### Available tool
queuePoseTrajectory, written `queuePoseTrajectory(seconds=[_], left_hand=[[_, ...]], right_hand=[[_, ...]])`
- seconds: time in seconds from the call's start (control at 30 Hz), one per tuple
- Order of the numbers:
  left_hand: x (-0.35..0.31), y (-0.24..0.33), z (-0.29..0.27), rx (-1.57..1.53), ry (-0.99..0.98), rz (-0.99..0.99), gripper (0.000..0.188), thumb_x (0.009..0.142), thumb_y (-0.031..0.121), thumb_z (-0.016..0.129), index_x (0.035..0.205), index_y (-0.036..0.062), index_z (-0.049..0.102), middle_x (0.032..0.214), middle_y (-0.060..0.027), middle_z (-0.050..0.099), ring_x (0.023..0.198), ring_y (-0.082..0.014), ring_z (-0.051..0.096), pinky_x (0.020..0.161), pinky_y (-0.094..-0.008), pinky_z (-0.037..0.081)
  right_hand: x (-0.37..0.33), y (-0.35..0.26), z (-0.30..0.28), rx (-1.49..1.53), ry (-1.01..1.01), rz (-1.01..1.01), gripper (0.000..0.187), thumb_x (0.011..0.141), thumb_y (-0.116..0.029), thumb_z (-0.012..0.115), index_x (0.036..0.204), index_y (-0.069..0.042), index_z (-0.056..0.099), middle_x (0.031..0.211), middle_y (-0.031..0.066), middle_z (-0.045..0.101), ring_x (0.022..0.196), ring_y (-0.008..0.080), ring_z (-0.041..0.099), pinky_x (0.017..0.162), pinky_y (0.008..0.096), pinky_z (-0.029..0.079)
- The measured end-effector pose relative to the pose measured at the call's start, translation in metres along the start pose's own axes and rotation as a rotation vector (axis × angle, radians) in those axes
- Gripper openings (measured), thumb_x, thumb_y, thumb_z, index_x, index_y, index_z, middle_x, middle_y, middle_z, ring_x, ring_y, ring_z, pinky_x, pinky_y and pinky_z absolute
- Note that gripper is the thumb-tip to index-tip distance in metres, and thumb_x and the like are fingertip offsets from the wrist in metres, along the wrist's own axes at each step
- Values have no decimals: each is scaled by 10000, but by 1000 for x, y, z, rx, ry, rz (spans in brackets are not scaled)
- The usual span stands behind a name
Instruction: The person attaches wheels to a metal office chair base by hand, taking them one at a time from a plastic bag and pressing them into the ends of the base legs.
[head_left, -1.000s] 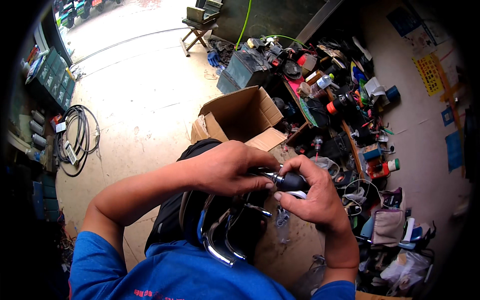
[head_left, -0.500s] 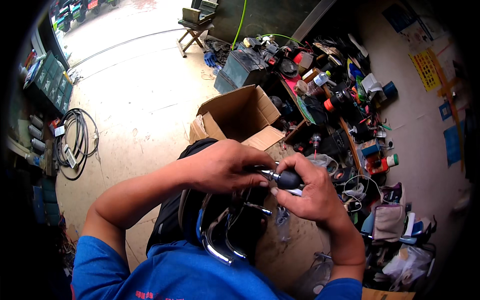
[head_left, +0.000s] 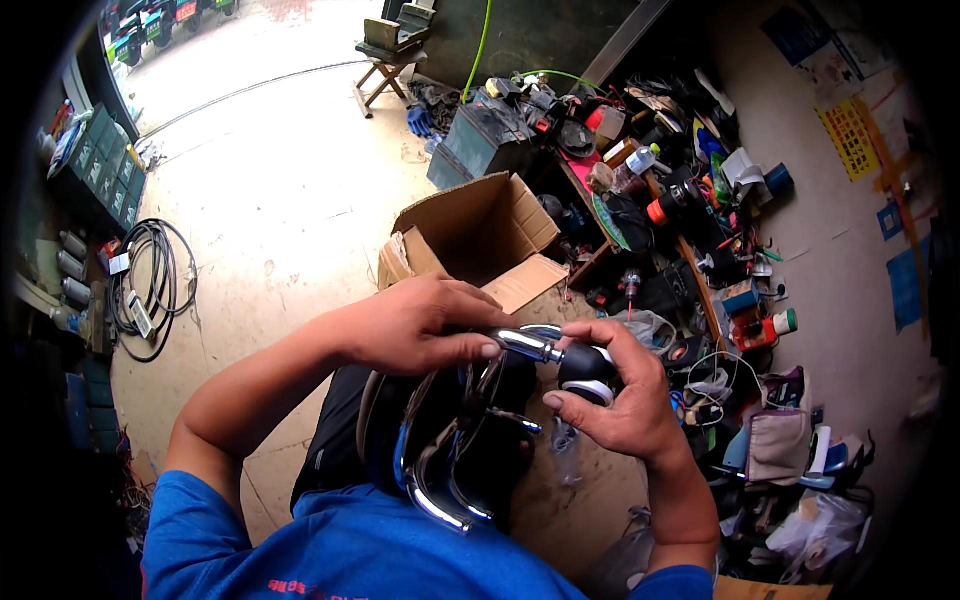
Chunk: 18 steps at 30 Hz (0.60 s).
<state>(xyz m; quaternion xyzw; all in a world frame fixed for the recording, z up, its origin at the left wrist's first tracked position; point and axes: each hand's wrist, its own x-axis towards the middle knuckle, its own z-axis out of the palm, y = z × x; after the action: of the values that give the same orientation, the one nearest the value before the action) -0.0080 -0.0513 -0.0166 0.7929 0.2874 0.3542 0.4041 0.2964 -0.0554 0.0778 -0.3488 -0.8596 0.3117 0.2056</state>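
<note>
Across my lap lies a frame of curved, shiny chrome tubes point(head_left: 432, 505), with dark strips between them. My left hand point(head_left: 425, 325) is closed over a chrome tube at the frame's far side, its thumb along the near edge; the fingertips beneath are hidden. At that tube's right end sits a rounded black part with white discs point(head_left: 585, 365), perhaps a small twin wheel. Thumb and fingers of my right hand point(head_left: 630, 395) curve round this part from the right, gripping it at its edges. Another thin chrome tube end point(head_left: 518, 420) sticks out below.
An open cardboard box point(head_left: 475, 235) stands just beyond my hands. Crowded shelves of tools and parts point(head_left: 690, 210) run along the right, with a beige bag point(head_left: 778, 445) nearer. Coiled black cable point(head_left: 150, 285) lies on the floor at left. A small stool point(head_left: 385, 75) stands far off.
My left hand has slid left, baring more of the chrome tube. My right fingers have spread wider round the black part, which now shows its white discs.
</note>
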Motion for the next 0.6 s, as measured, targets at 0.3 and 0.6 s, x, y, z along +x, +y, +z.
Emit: queuePoseTrajectory(seconds=[0.3,0.6], left_hand=[[2,7,9,-212,-25,-182,321,1083,252,744,1310,35,809,1224,-168,743,1184,-307,698,1058,-447,543],[-13,-10,9,-165,96,-147,312,1045,293,765,1225,47,830,1075,-137,798,1137,-318,701,1032,-474,522]], right_hand=[[3,1,2,-82,-4,-143,486,894,-164,898,1298,-24,666,1061,180,780,870,344,794,783,401,631],[32,17,16,-84,-71,-268,636,867,-96,873,1457,24,667,1011,184,775,792,316,775,710,389,617]])
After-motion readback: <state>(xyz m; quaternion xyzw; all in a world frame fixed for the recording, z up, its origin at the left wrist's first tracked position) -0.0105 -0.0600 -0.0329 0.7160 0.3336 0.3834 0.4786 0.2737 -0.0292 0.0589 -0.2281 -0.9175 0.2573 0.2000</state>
